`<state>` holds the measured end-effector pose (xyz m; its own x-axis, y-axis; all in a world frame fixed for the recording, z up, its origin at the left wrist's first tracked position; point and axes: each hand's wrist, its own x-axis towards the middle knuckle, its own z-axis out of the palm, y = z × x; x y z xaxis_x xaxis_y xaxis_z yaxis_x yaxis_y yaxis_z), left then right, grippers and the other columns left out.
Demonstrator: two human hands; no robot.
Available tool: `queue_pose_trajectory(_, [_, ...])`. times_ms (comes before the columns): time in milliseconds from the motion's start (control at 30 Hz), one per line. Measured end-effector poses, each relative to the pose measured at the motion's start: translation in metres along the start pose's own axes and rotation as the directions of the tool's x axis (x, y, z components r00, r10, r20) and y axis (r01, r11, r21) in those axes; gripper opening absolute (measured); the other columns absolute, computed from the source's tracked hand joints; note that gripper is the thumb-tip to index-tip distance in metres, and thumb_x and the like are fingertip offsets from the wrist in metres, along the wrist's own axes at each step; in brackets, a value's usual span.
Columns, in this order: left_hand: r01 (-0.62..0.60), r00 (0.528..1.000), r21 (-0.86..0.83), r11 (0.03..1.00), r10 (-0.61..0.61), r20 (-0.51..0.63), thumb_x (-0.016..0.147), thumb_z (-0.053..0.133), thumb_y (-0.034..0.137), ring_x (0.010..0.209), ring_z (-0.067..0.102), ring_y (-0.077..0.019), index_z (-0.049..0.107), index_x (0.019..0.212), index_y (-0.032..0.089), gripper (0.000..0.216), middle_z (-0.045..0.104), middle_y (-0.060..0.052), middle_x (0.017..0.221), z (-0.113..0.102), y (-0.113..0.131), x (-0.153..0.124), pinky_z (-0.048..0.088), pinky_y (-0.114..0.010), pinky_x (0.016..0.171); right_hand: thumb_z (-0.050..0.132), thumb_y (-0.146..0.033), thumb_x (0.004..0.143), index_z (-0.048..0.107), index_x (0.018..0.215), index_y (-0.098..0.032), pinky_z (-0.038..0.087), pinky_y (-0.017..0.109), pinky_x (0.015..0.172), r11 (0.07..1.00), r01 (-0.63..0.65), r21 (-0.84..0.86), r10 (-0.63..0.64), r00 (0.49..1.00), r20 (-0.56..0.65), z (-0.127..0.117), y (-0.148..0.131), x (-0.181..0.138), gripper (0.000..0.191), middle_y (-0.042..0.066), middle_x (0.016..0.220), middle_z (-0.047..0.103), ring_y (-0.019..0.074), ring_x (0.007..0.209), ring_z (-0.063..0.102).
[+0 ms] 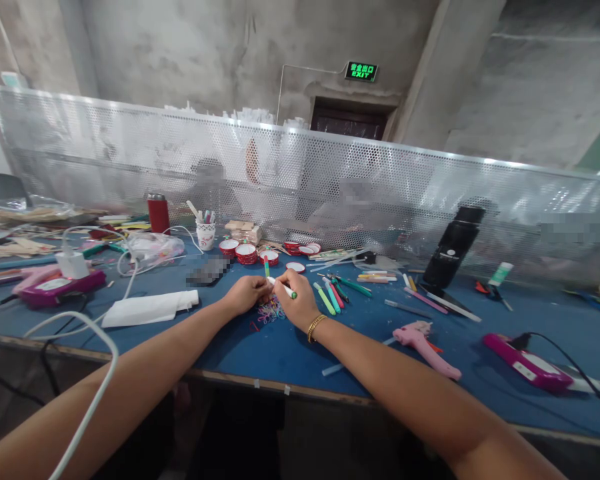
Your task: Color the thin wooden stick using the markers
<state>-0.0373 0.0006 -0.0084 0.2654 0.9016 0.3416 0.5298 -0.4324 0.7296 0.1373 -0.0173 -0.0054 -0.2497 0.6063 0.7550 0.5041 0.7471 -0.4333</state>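
In front of me, my left hand pinches a small flat stick, which stands upright and shows green with a reddish tip. My right hand, with a gold bracelet at the wrist, grips a white marker with a green end. The marker's other end meets the stick by the left fingertips; exact contact is too small to tell. Below both hands lies a pile of colourful small bands. Several coloured markers rest right of my right hand. Behind the hands are red-and-white round pieces, some stacked.
A pink glue gun and a magenta power strip lie at right, near a black bottle. At left are a white tube, a phone, a second magenta strip and a white cable. A perforated metal screen runs behind.
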Motion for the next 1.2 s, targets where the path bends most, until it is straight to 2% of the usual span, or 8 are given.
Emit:
queue_pose_trajectory(367, [0.015,1.000,0.006,1.000,-0.015,0.014,0.082,0.052,0.049,0.053,0.049,-0.0119,0.057,0.062,0.016,0.039,0.058,0.001,0.057,-0.0003,-0.0050,0.0016,0.035,-0.023,0.052,0.047,-0.027,0.088,0.052,0.076,-0.022,0.039,0.027,0.075,1.000,-0.005,-0.031,0.003,0.999,-0.052,-0.0027,-0.0042,-0.0005,0.014,-0.001,0.073,0.062,0.0157,0.073,0.056])
queue_pose_trajectory(633, [0.020,1.000,0.023,1.000,-0.020,-0.004,0.081,0.053,0.047,0.050,0.047,-0.0110,0.055,0.060,0.016,0.037,0.057,0.002,0.054,-0.0006,0.0004,-0.0001,0.034,-0.023,0.050,0.048,-0.027,0.088,0.053,0.077,-0.023,0.038,0.029,0.076,0.997,0.072,-0.031,-0.074,0.996,-0.058,0.0002,-0.0051,-0.0014,0.013,-0.001,0.073,0.063,0.0161,0.072,0.055])
queue_pose_trajectory(967, [0.010,1.000,0.006,1.000,-0.010,0.007,0.082,0.052,0.046,0.051,0.047,-0.0114,0.056,0.062,0.016,0.036,0.058,0.001,0.056,-0.0001,-0.0045,0.0010,0.035,-0.023,0.051,0.048,-0.028,0.089,0.053,0.078,-0.023,0.037,0.030,0.077,0.996,0.069,-0.049,-0.071,0.996,-0.049,0.0011,-0.0040,-0.0008,0.013,-0.001,0.074,0.064,0.0162,0.072,0.055])
queue_pose_trajectory(1200, [0.007,1.000,-0.014,1.000,-0.007,0.012,0.081,0.052,0.045,0.053,0.049,-0.0119,0.057,0.062,0.016,0.035,0.058,0.001,0.057,-0.0003,-0.0054,0.0019,0.036,-0.023,0.053,0.049,-0.026,0.087,0.052,0.077,-0.023,0.037,0.032,0.082,0.998,0.009,-0.069,-0.014,0.997,-0.076,0.0003,-0.0053,-0.0012,0.011,-0.002,0.072,0.063,0.0164,0.070,0.054])
